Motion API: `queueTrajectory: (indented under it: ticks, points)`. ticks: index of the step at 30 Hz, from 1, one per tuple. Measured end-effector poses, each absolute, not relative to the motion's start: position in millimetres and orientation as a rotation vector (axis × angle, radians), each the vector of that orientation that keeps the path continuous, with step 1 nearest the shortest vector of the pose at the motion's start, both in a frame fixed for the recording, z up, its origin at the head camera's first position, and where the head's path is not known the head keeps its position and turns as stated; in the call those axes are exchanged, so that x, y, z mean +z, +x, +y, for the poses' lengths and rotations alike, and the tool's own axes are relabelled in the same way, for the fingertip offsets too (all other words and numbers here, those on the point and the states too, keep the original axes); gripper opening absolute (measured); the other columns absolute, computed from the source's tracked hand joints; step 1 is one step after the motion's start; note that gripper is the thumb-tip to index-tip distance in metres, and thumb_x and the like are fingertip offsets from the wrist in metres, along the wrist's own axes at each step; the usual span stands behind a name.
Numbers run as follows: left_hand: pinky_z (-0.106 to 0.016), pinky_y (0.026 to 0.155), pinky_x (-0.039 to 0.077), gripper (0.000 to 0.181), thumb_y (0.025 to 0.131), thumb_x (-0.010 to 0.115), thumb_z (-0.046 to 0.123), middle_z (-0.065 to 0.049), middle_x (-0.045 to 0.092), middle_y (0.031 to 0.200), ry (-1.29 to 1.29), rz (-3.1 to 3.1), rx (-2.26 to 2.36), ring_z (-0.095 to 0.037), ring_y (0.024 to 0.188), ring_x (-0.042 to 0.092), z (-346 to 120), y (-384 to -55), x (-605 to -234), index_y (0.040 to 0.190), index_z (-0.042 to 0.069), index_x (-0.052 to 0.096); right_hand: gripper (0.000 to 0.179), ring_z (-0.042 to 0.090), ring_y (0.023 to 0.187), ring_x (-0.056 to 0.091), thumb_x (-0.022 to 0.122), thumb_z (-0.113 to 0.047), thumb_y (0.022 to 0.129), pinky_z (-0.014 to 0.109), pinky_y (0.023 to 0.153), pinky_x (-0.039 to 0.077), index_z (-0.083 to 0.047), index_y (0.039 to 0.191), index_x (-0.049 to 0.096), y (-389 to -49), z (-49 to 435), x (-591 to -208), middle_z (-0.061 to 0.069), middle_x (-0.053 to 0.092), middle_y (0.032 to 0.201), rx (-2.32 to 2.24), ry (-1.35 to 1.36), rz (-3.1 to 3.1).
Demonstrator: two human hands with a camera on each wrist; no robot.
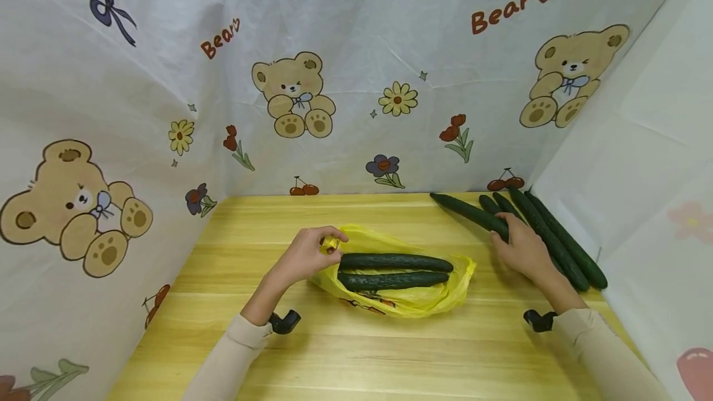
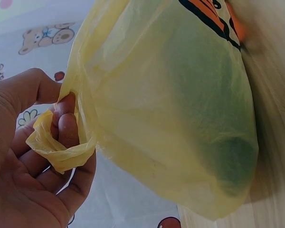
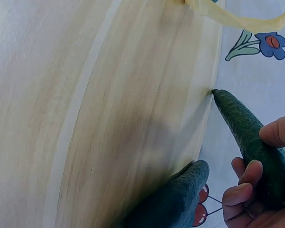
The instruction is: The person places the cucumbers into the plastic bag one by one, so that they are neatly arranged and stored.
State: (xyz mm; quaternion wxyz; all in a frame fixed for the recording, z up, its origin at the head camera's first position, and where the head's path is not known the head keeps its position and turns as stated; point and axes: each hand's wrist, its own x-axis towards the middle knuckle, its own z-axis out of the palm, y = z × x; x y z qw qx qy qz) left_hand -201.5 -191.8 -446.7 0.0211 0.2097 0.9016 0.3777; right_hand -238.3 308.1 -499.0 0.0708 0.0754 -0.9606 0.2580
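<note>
My left hand (image 1: 309, 254) pinches the handle edge of a yellow plastic bag (image 1: 429, 308) between thumb and fingers; a loop of it hangs over the fingers (image 2: 69, 128) in the left wrist view. Two cucumbers (image 1: 397, 262) lie side by side inside the bag, showing dark through its thin wall. At the right, my right hand (image 1: 523, 249) grips another cucumber (image 1: 465, 209), thumb on one side and fingers curled on the other. Its tip points toward the back left. In the right wrist view this cucumber (image 3: 244, 126) slants in front of the printed backdrop.
Several more cucumbers (image 1: 565, 237) lie in a row along the table's right side, beside the right hand. The wooden table (image 1: 356, 357) ends at a white bear-printed sheet (image 1: 351, 159) behind and at the sides. Black wrist mounts (image 1: 285, 322) sit under both wrists.
</note>
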Motion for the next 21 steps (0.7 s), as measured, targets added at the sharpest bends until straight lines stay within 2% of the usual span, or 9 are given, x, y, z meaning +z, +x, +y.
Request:
queueTrajectory:
  ticks: [3,7,9,14,21]
  points:
    - [-0.025,0.059,0.036,0.026,0.097,0.074,0.017,-0.005,0.078,0.122,0.641,2.789,1.177,-0.011,0.064,0.043,-191.4,-201.3,-447.3,0.123,0.016,0.079,0.062,0.049,0.105,0.069,0.053,-0.034,0.110,0.055,0.070,0.056,0.004,0.159,0.042,-237.1,308.2,-497.9,0.036,0.060,0.144,0.765,0.238,-2.899]
    - [-0.026,0.059,0.036,0.026,0.097,0.073,0.016,-0.008,0.077,0.126,0.647,2.783,1.195,-0.012,0.066,0.044,-191.0,-202.1,-448.4,0.123,0.016,0.079,0.063,0.058,0.122,0.062,0.051,-0.035,0.112,0.070,0.088,0.054,0.004,0.160,0.040,-234.2,307.2,-494.6,0.038,0.052,0.153,0.768,0.257,-2.903]
    - [-0.026,0.060,0.036,0.026,0.097,0.073,0.016,-0.009,0.077,0.126,0.650,2.780,1.202,-0.012,0.068,0.046,-191.3,-202.6,-449.2,0.122,0.016,0.079,0.063,0.060,0.126,0.059,0.051,-0.035,0.113,0.074,0.093,0.051,0.005,0.161,0.040,-232.8,306.9,-492.4,0.039,0.049,0.156,0.775,0.270,-2.902]
    - [-0.026,0.061,0.037,0.025,0.097,0.073,0.017,-0.006,0.078,0.121,0.650,2.787,1.194,-0.012,0.069,0.046,-191.4,-203.4,-450.1,0.122,0.016,0.079,0.062,0.062,0.125,0.059,0.052,-0.032,0.113,0.076,0.095,0.049,0.004,0.161,0.038,-229.5,309.7,-488.2,0.039,0.045,0.158,0.764,0.309,-2.910]
    - [-0.025,0.057,0.035,0.026,0.097,0.073,0.017,-0.003,0.078,0.119,0.656,2.800,1.192,-0.009,0.063,0.041,-189.6,-204.7,-448.1,0.122,0.016,0.079,0.062,0.065,0.135,0.049,0.051,-0.034,0.114,0.079,0.104,0.042,0.003,0.162,0.037,-226.2,315.0,-482.6,0.040,0.043,0.160,0.764,0.332,-2.909]
